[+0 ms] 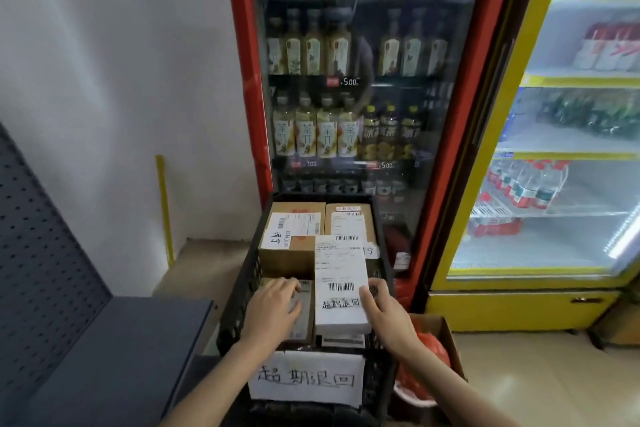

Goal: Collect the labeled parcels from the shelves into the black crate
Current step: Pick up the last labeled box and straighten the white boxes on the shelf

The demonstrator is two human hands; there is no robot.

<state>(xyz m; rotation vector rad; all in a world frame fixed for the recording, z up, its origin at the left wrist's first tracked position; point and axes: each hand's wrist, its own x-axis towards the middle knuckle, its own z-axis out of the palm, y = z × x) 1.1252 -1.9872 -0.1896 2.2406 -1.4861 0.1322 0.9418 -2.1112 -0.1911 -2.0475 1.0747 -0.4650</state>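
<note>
A black crate (242,284) with a handwritten white sign on its front stands before me, holding several labeled parcels. Two brown cardboard boxes (294,229) with shipping labels lie at its far end. A white box (341,284) with a barcode label lies on top near the front right. My right hand (384,308) holds this white box at its right edge, thumb on top. My left hand (273,308) rests with spread fingers on a flat grey parcel (303,319) at the crate's front left.
A red drinks fridge (346,80) stands right behind the crate, a yellow one (554,149) to its right. A dark grey shelf (86,340) with a perforated back panel is at left. An open cardboard box (440,340) with something red inside sits right of the crate.
</note>
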